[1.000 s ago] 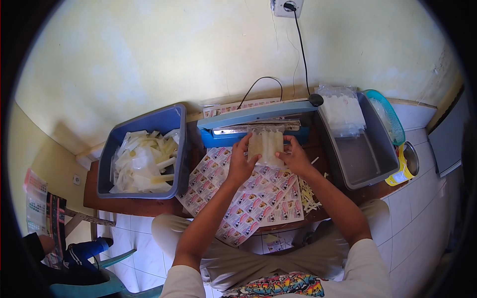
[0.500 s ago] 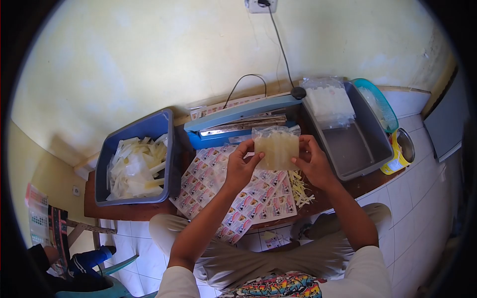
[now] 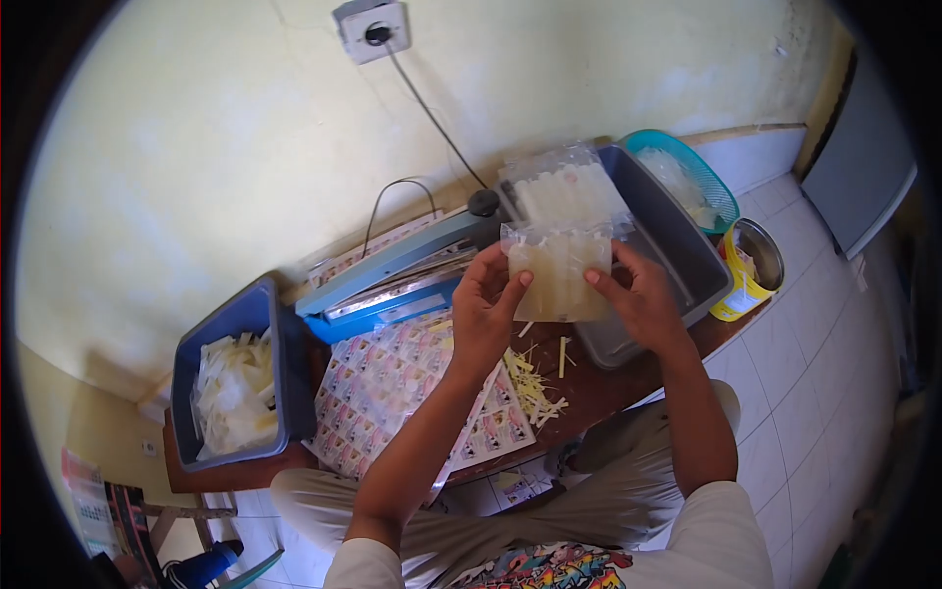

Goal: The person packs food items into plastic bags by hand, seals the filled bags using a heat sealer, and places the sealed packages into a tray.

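Observation:
A flat clear packet of pale sticks [image 3: 559,277] is held upright between my two hands. My left hand [image 3: 488,302] pinches its left edge, thumb on the front face. My right hand [image 3: 640,297] grips the right edge the same way. Just behind it, similar packets [image 3: 569,191] lie stacked at the left end of a grey tub [image 3: 702,260]. To the left is the blue sealer [image 3: 392,280], its long arm raised at a slant. Printed label sheets [image 3: 383,388] lie in front of the sealer.
A blue-grey tub [image 3: 285,378] of loose pale sticks stands at the left. Yellowish strips [image 3: 530,388] are scattered on the brown table [image 3: 613,393]. A teal basket [image 3: 721,201] and a yellow tin [image 3: 738,285] are at the right. A cord [image 3: 432,118] runs to the wall socket.
Both my hands have moved the packet from the sealer rightward to the grey tub, lifting it closer to the camera. The view has turned to the right.

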### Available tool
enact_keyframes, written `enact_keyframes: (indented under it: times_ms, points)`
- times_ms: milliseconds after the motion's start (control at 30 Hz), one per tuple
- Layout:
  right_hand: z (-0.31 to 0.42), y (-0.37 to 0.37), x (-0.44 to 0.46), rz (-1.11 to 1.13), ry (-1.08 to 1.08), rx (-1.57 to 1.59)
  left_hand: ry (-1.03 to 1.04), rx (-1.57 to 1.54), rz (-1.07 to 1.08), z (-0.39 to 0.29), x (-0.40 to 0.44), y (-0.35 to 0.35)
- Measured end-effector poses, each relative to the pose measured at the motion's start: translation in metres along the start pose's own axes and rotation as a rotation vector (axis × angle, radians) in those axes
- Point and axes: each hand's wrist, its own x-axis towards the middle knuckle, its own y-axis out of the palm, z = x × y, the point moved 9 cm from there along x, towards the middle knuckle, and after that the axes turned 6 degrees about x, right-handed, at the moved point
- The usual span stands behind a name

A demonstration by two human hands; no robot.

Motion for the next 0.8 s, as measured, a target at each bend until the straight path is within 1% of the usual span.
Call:
enact_keyframes:
  times_ms: [33,167,233,267,333,467,533,567,633,667,733,767,800]
  points:
    - [-0.005,-0.01,0.001,-0.029,-0.007,0.017,0.029,-0.005,-0.001,0.0,0.005,0.008]
    - [-0.019,-0.044,0.004,-0.135,0.003,0.019,0.007,-0.045,0.046,0.024,0.024,0.039]
    - [-0.02,-0.059,0.002,-0.201,-0.015,-0.086,-0.059,0.157,0.013,0.04,0.029,0.05]
    - [-0.026,-0.064,0.002,-0.205,-0.004,-0.088,-0.069,0.155,0.018,0.046,0.028,0.057]
    - [-0.044,-0.073,0.005,-0.212,0.022,-0.171,-0.029,0.459,-0.056,0.033,0.03,0.068]
    - [-0.065,-0.086,0.006,-0.213,0.039,-0.199,-0.039,0.577,-0.057,0.047,0.037,0.088]
    - [-0.07,-0.089,0.006,-0.202,0.123,-0.283,0.032,0.79,0.048,0.052,0.042,0.102]
    - [-0.078,-0.09,0.006,-0.204,0.132,-0.282,0.026,0.79,0.054,0.056,0.045,0.104]
    - [-0.085,-0.087,0.008,-0.179,0.103,-0.468,-0.047,1.022,0.178,0.069,0.049,0.115]
    - [-0.088,-0.087,0.007,-0.177,0.111,-0.47,-0.053,1.019,0.182,0.07,0.051,0.119]
    - [-0.089,-0.076,0.006,-0.109,0.253,-0.609,-0.133,1.316,0.232,0.075,0.053,0.124]
    - [-0.093,-0.074,0.007,-0.109,0.26,-0.608,-0.138,1.315,0.238,0.078,0.053,0.125]
    - [-0.098,-0.071,0.008,-0.074,0.256,-0.642,-0.136,1.38,0.277,0.082,0.053,0.127]
